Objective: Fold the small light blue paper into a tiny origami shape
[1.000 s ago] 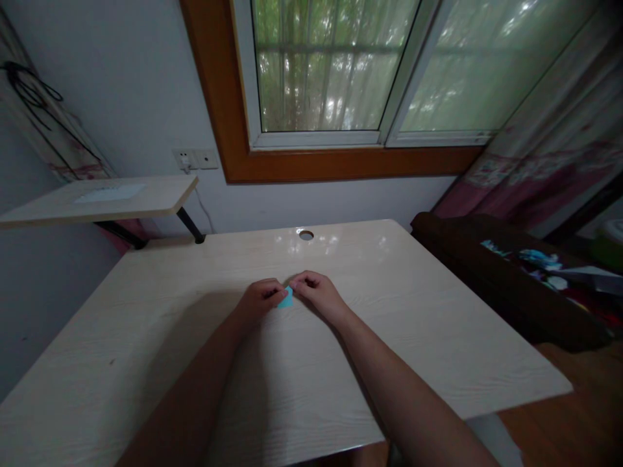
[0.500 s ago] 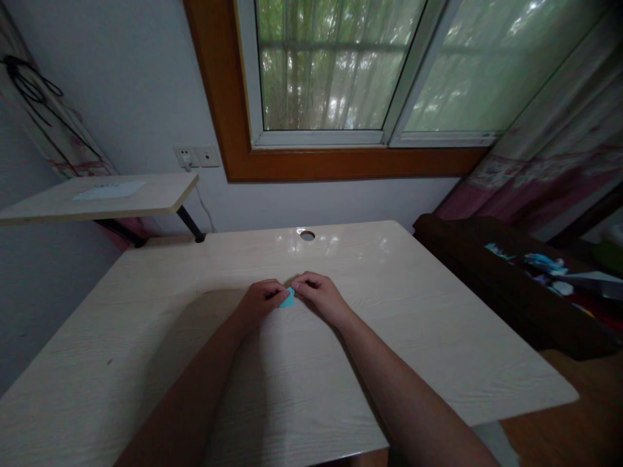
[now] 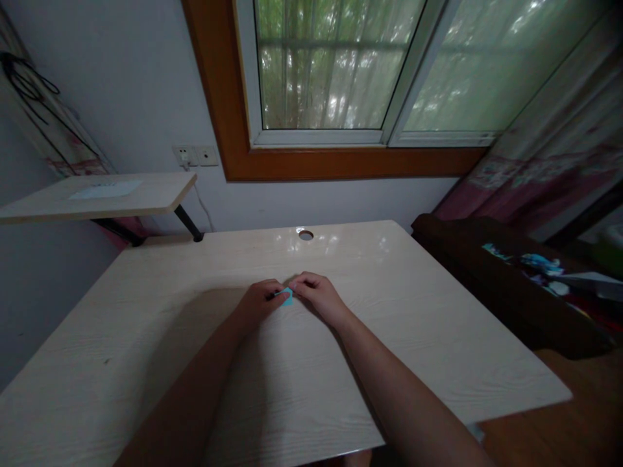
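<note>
Head view: your two forearms reach in from the near edge across the pale wood-grain table point(image 3: 428, 311), a shadow lying beneath and beside the left one. Your left hand point(image 3: 257, 300) has thumb and fingers closed on the small teal piece point(image 3: 288, 301), apparently paper; your right hand point(image 3: 318, 292) has its fingertips pinched together at the upper right of that piece. The piece sits between both hands, low over the table's middle; whether it touches the surface cannot be determined. It appears flat and angular, peaked at the top with a straight lower edge, its left part obstructed by your fingers. Beyond it, the table carries a round hole point(image 3: 306, 235) near the far edge. A raised shelf point(image 3: 165, 188) on black legs stands at far left, and dark brown furniture point(image 3: 452, 259) borders the right. Behind are wall sockets point(image 3: 195, 155), a curtain point(image 3: 540, 168) and the window point(image 3: 331, 71).
</note>
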A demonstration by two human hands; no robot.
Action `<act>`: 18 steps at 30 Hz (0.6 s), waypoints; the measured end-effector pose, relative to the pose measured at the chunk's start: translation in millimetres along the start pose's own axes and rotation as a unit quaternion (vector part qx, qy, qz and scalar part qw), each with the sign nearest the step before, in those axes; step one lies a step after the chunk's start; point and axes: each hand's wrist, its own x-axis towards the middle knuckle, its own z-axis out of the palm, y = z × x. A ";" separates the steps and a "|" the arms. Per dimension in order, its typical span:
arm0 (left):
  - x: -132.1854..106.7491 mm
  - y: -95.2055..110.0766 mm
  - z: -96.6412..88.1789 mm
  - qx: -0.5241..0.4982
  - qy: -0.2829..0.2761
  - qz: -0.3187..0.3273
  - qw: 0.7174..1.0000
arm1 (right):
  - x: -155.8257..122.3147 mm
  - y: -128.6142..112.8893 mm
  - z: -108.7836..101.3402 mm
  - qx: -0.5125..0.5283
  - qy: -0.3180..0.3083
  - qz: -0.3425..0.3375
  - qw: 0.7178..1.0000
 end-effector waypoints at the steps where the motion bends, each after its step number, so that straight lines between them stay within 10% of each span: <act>1: 0.2 0.6 0.4 0.002 -0.004 -0.001 1.000 | -0.1 -0.5 0.2 0.000 -0.001 -0.002 1.000; 18: 6.4 -0.2 1.8 -0.009 -0.033 -0.023 0.999 | -2.7 -0.8 0.2 -0.084 0.010 -0.045 0.995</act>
